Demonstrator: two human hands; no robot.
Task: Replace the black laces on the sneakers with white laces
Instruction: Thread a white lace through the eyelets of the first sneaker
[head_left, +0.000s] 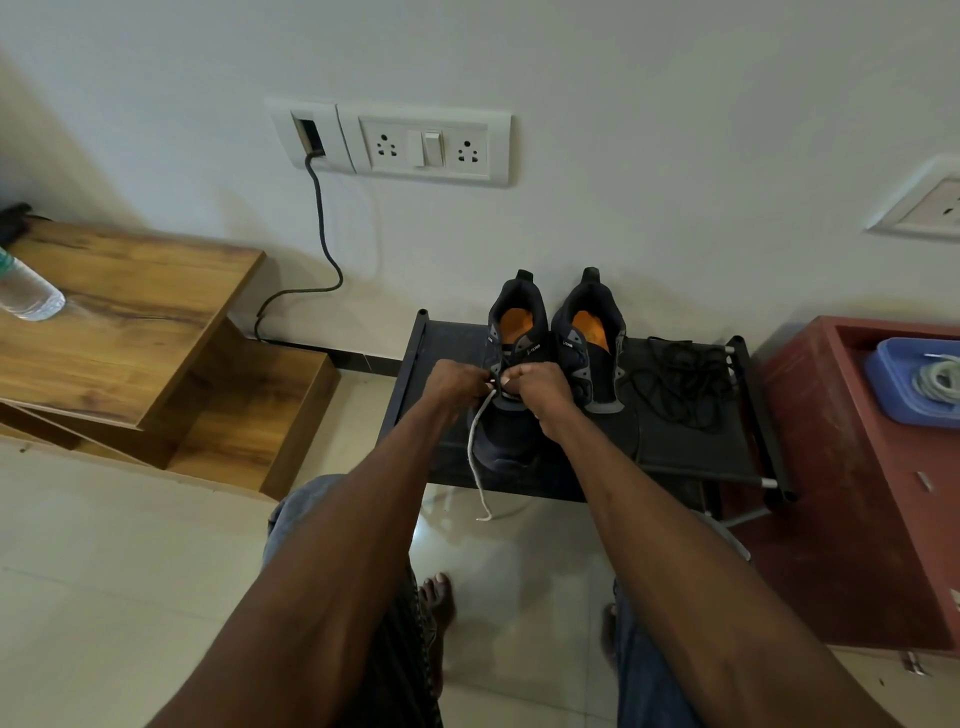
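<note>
On black rack (447, 332), two sneakers (589, 343)

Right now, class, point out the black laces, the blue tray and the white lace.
black laces (675, 382), head view, middle of the tangle
blue tray (889, 382), head view, left rim
white lace (472, 447), head view, hanging strand

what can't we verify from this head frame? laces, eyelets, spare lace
Head view only:
- Eyelets of the left sneaker: covered by left hand and right hand; threading progress unreadable.
- White lace: upper end hidden in the hands.
- Blue tray on the red cabinet: cut off by right edge; lace count unclear.
- Black laces: tangled, too small to count.
</note>
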